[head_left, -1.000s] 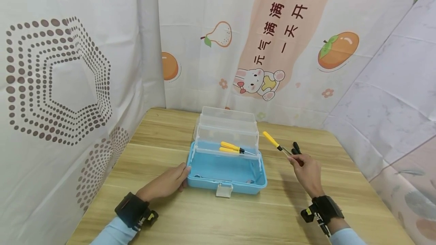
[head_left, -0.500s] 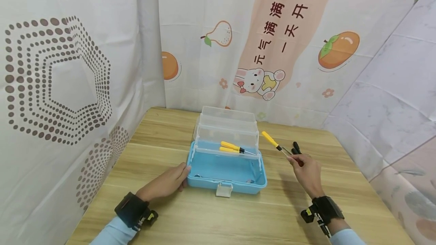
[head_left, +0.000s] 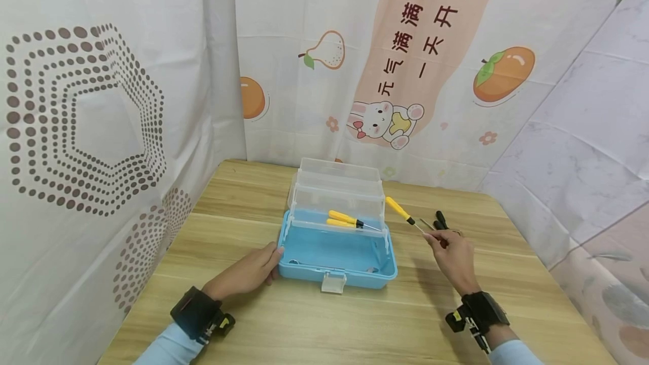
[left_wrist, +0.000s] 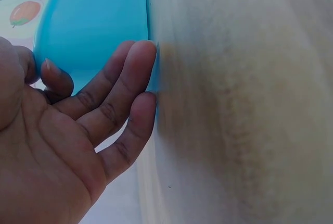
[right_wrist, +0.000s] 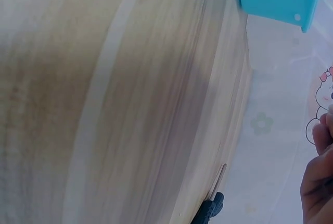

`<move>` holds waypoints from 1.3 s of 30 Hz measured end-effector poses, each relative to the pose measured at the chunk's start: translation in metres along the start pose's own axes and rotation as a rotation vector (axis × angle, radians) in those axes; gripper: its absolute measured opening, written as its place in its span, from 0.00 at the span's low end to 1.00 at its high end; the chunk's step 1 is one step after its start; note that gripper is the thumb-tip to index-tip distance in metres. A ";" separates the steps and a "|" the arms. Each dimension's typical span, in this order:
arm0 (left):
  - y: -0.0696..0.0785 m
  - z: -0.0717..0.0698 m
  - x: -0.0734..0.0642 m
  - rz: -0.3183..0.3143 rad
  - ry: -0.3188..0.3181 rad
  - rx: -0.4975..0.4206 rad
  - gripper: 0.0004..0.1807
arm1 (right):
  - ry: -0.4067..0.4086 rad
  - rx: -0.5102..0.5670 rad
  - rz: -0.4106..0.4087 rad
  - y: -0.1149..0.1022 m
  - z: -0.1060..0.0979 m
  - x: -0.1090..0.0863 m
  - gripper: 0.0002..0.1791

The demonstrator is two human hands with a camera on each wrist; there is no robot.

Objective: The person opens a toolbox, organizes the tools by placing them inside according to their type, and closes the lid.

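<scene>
A light-blue toolbox (head_left: 334,280) stands on the table with its clear lid and trays folded up. At its left front corner my left hand (head_left: 245,275) holds the wall, the thumb at the rim. In the left wrist view, fingertips (left_wrist: 140,60) touch the box's lower side. My right hand (head_left: 453,255) pinches the thin metal shaft of a yellow-and-black screwdriver (head_left: 398,207). Its handle points up and left, beside the box's right side. Two more yellow-handled screwdrivers (head_left: 342,218) lie in the lowest clear tray. The right wrist view shows only part of the right hand (right_wrist: 320,177), without the screwdriver.
Behind the right hand, a tool with black handles (head_left: 441,219) and a thin metal part lies on the wooden table (head_left: 304,325). Small round objects (head_left: 372,270) lie on the box's floor. Printed curtains (head_left: 284,16) hang behind and at both sides.
My right hand has shifted slightly left with the screwdriver, bringing its handle nearer the clear trays. The left hand and the toolbox have stayed in place.
</scene>
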State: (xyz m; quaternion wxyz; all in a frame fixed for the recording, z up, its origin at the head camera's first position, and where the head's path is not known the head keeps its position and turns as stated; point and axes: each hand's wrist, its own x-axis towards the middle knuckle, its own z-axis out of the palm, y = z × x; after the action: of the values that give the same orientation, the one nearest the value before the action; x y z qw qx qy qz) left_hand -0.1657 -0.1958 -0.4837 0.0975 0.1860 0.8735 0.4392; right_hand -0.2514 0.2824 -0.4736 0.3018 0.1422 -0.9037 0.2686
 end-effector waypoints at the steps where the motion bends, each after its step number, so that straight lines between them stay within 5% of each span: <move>1: 0.000 0.000 0.000 0.001 0.000 -0.003 0.26 | 0.000 0.003 -0.003 -0.001 0.000 0.000 0.03; 39: -0.003 0.000 0.000 -0.021 -0.006 -0.011 0.25 | 0.020 0.054 -0.024 -0.004 -0.001 0.001 0.04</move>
State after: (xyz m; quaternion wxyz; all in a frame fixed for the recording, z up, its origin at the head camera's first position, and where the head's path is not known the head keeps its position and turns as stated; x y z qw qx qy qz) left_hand -0.1666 -0.1977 -0.4859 0.1055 0.1776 0.8727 0.4424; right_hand -0.2503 0.2795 -0.4706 0.3100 0.1584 -0.8912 0.2907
